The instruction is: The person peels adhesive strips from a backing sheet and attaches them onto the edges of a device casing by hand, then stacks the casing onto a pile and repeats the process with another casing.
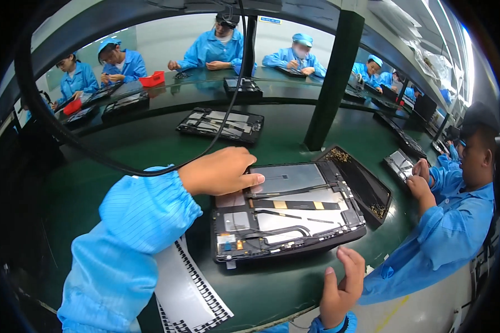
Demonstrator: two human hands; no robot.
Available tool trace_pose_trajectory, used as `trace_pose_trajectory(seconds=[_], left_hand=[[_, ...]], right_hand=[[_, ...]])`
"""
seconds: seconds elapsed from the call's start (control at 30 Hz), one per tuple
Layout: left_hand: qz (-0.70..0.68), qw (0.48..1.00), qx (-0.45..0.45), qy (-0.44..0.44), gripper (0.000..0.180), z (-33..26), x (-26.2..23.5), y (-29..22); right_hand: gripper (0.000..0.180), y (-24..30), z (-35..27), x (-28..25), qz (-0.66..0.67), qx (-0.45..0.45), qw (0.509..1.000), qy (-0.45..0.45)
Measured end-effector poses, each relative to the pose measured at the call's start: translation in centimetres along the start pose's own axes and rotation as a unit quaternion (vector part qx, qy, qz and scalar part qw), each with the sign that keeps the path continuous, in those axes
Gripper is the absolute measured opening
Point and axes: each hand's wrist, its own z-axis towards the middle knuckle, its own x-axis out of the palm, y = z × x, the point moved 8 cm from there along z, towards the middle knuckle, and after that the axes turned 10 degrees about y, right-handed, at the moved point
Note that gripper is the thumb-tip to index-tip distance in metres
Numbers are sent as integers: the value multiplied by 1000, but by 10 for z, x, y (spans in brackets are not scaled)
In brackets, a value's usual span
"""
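An opened tablet (294,213) lies in front of me on a dark tray or stack, its silver battery plates, black flat cables and small boards exposed. My left hand (222,171) grips its far left corner, thumb over the inner face and the other fingers curled at the far edge. Just off the near right corner hovers my right hand (343,286), thumb and fingers apart and nothing in them. Beyond the tablet's right side a black tray (366,191) holds many tiny brass-coloured screws gathered at two of its corners.
Sheets with black-notched edges (191,288) lie on the green bench (150,213) at the near left. Another opened tablet (222,125) sits farther back. A black cable (116,165) hangs across the left. A dark green post (333,77) stands behind. Co-worker (444,222) works at right.
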Motion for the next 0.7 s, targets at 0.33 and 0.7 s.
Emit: trace_pose_trajectory(seconds=[0.33, 0.7], left_hand=[[-87, 992, -85, 32, 57, -4, 18, 26], [-83, 989, 15, -122, 38, -15, 9, 29]], right_hand=[[65, 22, 14, 31, -253, -91, 956, 116], [55, 51, -3, 69, -260, -144, 940, 165]])
